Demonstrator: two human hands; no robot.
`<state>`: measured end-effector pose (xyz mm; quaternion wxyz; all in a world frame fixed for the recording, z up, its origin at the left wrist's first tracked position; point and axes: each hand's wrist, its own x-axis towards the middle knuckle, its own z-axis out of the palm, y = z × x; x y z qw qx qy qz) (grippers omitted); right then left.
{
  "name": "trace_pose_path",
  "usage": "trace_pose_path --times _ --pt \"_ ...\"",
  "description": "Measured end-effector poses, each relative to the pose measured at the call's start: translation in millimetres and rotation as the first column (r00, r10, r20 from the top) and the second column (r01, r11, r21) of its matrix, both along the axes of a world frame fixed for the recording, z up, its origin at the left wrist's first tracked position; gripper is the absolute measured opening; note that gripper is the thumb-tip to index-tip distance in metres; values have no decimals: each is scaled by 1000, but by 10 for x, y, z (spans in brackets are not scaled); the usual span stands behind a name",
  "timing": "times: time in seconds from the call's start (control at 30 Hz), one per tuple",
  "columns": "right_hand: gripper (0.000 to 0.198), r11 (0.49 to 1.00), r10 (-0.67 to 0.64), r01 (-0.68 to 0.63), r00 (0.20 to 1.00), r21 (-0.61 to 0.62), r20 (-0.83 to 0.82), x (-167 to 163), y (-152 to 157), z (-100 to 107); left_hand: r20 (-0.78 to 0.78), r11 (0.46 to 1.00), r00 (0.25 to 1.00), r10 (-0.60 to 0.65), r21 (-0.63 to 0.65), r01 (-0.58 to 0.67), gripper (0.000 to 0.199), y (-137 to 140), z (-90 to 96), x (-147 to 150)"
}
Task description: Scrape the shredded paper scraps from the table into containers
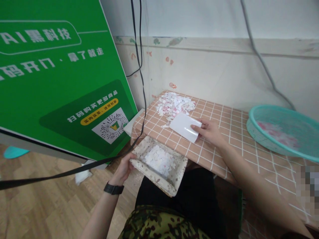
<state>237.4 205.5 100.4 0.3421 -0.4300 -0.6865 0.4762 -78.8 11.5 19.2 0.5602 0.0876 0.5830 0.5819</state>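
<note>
My left hand (126, 168) grips the left rim of a shallow patterned tray (156, 178), held at the table's front edge over my lap. Torn white paper scraps (160, 160) lie inside the tray. In my right hand (208, 130) is a glossy white card (185, 126), pinched at its right end with the thumb on top. The card is nearly flat above the table, its far edge at a heap of white and pinkish paper scraps (175, 103). A few loose scraps lie by the card's left corner.
A brown table cloth with white grid lines (225, 114) covers the table. At the right stands a turquoise basket (259, 146) with pinkish-white bits in it. A green sign panel (62, 83) rises on the left. A black strap (99, 163) and cables hang near the table's left corner.
</note>
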Motion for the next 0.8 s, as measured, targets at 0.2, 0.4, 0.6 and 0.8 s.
trace_pose_path --times 0.2,0.4,0.6,0.8 --pt "41 980 24 -54 987 191 157 -168 76 13 -37 999 999 20 36 -19 9 5 -19 -84" --pt "41 982 75 -101 984 161 160 -284 142 115 -53 999 997 -48 12 49 9 -19 -26 -100" --pt "37 985 104 -124 981 116 164 -388 163 135 -5 999 999 -44 13 44 9 -18 58 -98" --pt "39 986 67 -92 983 142 170 -386 82 100 29 996 997 -68 60 66 13 -26 -19 -153"
